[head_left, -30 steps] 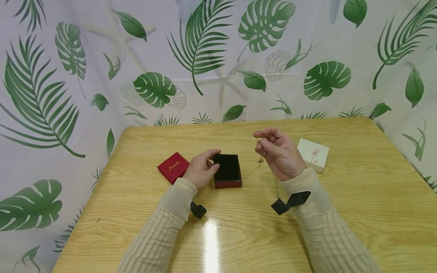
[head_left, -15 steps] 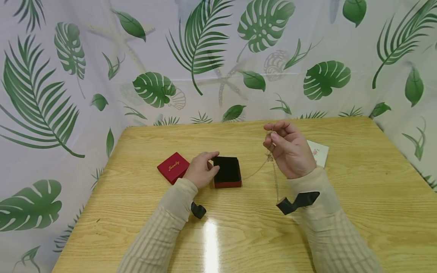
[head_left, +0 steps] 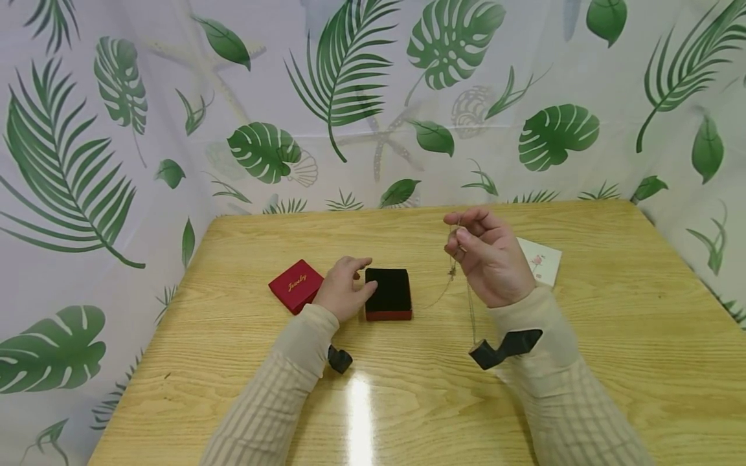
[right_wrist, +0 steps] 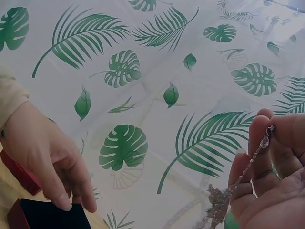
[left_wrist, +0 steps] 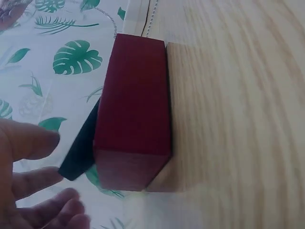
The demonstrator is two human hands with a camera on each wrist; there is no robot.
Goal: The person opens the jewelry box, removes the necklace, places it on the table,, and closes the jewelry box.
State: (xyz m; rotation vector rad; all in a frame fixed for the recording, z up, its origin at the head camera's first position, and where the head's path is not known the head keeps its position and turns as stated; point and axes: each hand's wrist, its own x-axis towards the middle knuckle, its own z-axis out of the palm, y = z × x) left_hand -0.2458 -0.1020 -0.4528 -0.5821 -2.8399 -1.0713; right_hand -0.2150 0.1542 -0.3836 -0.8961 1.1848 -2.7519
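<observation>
My right hand (head_left: 492,262) is raised over the table, thumb and fingers pinching a fine silver-coloured necklace (right_wrist: 250,164). A small ornament (right_wrist: 218,202) hangs on it below the fingers; its shape is blurred. One strand droops toward the box and another hangs down by the wrist. My left hand (head_left: 344,288) is at the left side of an uncovered dark red jewelry box (head_left: 389,316), fingers loosely bent and apart. The black insert (left_wrist: 81,148) tilts out of the box in the left wrist view, its corner near the fingertips. Whether they touch it I cannot tell.
A red lid (head_left: 295,285) marked "Jewelry" in gold lies left of the box, partly behind the left hand. A white box (head_left: 542,262) with a pink flower print is behind the right hand. Leaf-printed cloth (head_left: 373,97) borders the wooden table (head_left: 408,401).
My right hand has moved right, then slightly back left, carrying the necklace. My left forefinger has drawn a little away from the box's far left corner.
</observation>
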